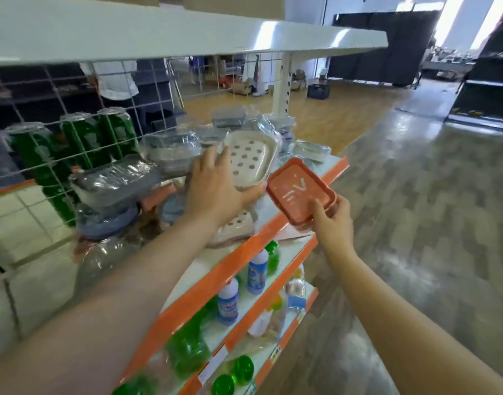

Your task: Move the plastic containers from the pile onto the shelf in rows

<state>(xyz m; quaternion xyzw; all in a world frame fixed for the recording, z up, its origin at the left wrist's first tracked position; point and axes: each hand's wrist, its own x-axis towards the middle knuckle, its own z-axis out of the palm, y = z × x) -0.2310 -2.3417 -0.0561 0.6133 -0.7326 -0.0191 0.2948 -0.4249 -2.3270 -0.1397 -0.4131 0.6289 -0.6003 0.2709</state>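
My left hand [219, 186] grips a cream container with round holes [248, 159], tilted on its side above the shelf [318, 178]. My right hand [331, 220] pinches an orange lidded container [298, 191] by its lower corner, held over the shelf's orange front edge. Behind them lies a pile of plastic-wrapped grey containers [170, 149], and another wrapped one [113, 181] sits to the left. A second perforated cream container [236, 226] lies on the shelf under my left wrist.
A white shelf board [187, 35] hangs just above. A wire grid [82, 143] backs the shelf, with green bottles [116, 132] behind it. Lower shelves hold cleaner bottles [257, 270] and green bottles [187, 349]. Open floor [415, 209] lies to the right.
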